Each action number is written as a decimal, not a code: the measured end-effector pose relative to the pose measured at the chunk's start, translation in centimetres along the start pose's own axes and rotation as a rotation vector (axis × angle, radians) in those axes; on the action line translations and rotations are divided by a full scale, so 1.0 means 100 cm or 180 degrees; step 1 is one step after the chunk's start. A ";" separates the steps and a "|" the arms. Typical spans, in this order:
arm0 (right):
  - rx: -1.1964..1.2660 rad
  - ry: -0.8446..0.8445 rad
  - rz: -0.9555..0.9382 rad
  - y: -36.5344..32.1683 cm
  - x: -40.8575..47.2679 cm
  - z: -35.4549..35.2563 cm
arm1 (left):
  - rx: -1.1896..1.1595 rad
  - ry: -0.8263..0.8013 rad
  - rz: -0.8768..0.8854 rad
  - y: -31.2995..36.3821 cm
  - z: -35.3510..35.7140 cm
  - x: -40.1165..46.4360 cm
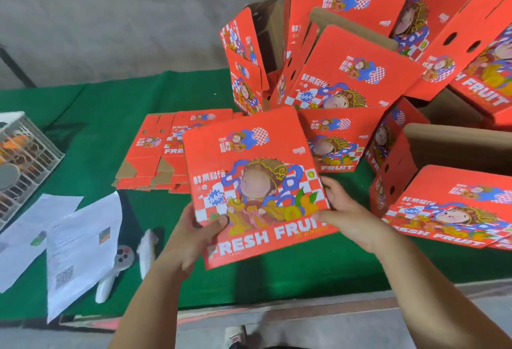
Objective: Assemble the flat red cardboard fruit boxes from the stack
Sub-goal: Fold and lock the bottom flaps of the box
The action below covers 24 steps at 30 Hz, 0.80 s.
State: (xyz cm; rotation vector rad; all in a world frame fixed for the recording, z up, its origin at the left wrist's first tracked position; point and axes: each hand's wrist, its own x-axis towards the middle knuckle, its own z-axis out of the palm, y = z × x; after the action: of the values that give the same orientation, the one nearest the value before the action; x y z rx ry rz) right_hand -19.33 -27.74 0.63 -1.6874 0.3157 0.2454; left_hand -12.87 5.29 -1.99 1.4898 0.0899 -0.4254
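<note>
I hold a flat red fruit box [249,160] above the green table, printed face up with "FRESH FRUIT" along its near edge. My left hand [194,235] grips its lower left edge, thumb on top. My right hand [343,210] grips the lower right edge, thumb across the print. Behind the held box, the stack of flat red boxes [158,151] lies on the table. Several assembled red boxes [352,71] stand and lean in a pile at the back right.
The table is covered in green cloth [97,115]. A white wire crate [25,154] sits at the left edge. Printed paper sheets [80,249] and a white handheld device [116,268] lie at the front left. A grey wall rises behind.
</note>
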 end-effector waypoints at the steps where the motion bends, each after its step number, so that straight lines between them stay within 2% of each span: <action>1: -0.0027 0.0208 0.0051 0.008 -0.001 0.003 | 0.0317 -0.0037 0.0090 -0.005 -0.001 0.002; 4: 0.0103 0.0862 0.0112 0.028 0.001 0.008 | 0.1370 0.0225 0.0397 -0.016 0.008 0.009; 6: 0.0022 0.1205 0.0140 0.037 0.002 0.007 | 0.1577 0.0462 0.0656 -0.020 0.022 0.012; 7: -0.0104 0.1375 0.0196 0.041 0.003 0.004 | 0.1478 0.0405 0.0753 -0.021 0.030 0.014; 10: -0.0435 0.1871 0.0569 0.052 0.007 -0.008 | 0.1103 -0.0104 0.0793 -0.026 0.061 0.018; 13: 0.0018 0.2276 0.0693 0.057 0.006 -0.024 | 0.0905 -0.0418 0.0471 -0.025 0.096 0.022; 17: 0.0450 0.3110 0.0837 0.061 -0.001 -0.055 | 0.0845 -0.0988 0.0248 -0.014 0.141 0.030; 24: 0.0969 0.3642 0.0738 0.063 -0.017 -0.076 | 0.1112 -0.1574 0.0030 -0.009 0.195 0.034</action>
State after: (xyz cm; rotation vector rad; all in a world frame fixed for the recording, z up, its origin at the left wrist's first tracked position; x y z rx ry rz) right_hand -23.26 -35.96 -3.59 -1.3270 1.3213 -0.6139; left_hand -13.96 -14.52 -2.11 1.6807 -0.4008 -0.8207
